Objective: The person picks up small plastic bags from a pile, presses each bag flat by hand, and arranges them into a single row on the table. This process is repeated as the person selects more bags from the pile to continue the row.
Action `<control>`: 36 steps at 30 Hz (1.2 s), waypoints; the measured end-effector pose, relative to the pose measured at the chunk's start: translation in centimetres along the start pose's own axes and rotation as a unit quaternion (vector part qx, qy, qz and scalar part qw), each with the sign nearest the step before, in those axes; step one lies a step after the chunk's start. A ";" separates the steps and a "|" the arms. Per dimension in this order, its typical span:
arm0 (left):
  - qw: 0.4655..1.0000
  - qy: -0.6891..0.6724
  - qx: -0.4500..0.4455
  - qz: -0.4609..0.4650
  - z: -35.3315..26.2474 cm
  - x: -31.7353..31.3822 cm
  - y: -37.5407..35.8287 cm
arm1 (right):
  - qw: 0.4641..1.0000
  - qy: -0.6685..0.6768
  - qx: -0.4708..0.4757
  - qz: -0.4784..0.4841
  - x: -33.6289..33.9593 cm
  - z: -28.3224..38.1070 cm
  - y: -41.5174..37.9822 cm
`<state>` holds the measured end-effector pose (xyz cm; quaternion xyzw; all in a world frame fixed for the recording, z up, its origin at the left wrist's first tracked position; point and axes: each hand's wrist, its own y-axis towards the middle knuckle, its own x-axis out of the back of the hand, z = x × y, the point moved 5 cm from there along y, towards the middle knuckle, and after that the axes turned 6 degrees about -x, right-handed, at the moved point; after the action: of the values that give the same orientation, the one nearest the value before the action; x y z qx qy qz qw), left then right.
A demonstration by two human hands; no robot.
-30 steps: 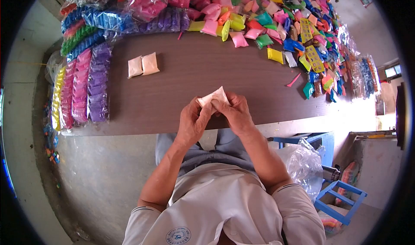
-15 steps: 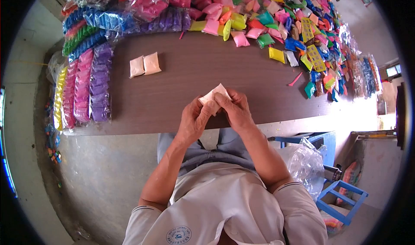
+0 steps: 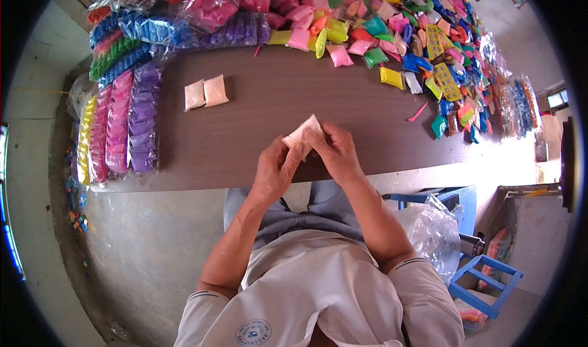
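Observation:
A small pale-peach packet (image 3: pixel 303 132) is pinched between both hands just above the front edge of the table. My left hand (image 3: pixel 278 163) grips its lower left side, thumb on top. On the right side, my right hand (image 3: pixel 334 151) is closed on the same packet with its thumb pressed on the face. The fingers beneath are mostly hidden. Two similar peach packets (image 3: pixel 206 92) lie side by side on the brown table (image 3: pixel 245 133), up and to the left of my hands.
Clear bags of purple packets (image 3: pixel 143 117) and other colours line the left side. A large pile of loose coloured packets (image 3: pixel 392 35) covers the back right. A pink stick (image 3: pixel 418 111) lies near it. A blue stool frame (image 3: pixel 487 286) and clear plastic bag (image 3: pixel 432 234) are at lower right.
Both hands stay at nearly the same spot with the packet; only a slight shift of fingers and packet shows. The two packets on the table have not moved.

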<state>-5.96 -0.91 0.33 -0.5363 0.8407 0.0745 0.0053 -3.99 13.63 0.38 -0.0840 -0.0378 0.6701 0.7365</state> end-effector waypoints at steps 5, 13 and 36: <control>0.991 0.135 -0.021 0.010 0.1 -0.1 -0.5 | 0.954 -0.195 0.079 -0.212 1.4 3.1 -2.1; 0.960 0.259 -0.109 0.005 -1.3 -0.7 -0.5 | 0.992 -0.030 -0.064 -0.105 1.3 2.3 -1.0; 0.980 0.187 -0.063 -0.004 -0.9 -0.4 -0.3 | 0.942 -0.276 -0.011 -0.188 2.7 3.9 -1.1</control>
<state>-5.49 -0.82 1.23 -0.5437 0.8180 0.0259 -0.1860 -3.32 16.53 4.29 0.1052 -0.2620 0.5159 0.8088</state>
